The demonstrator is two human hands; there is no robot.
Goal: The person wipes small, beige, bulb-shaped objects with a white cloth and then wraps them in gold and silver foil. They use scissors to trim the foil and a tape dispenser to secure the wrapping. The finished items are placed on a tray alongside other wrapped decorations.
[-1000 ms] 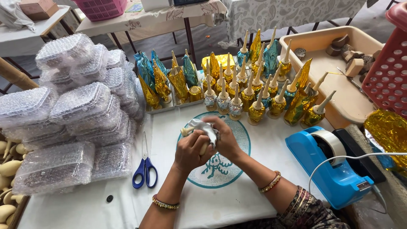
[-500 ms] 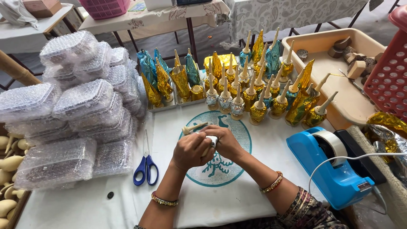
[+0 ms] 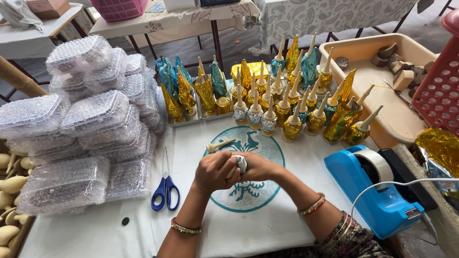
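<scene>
Both hands meet at table centre over the round teal print: L hand [image 3: 213,171] & R hand [image 3: 256,167] have fingers curled tight, pinching a small silvery-wrapped piece [image 3: 241,164] between them, equally near; bare cone piece [image 3: 220,145] lies just beyond, long axis left-right.

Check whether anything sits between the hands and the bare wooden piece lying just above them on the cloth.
Nothing visible does. The wooden piece lies on open cloth just beyond the left hand and right hand, which together clasp a small white-wrapped item. The scissors lie off to the side.
</scene>
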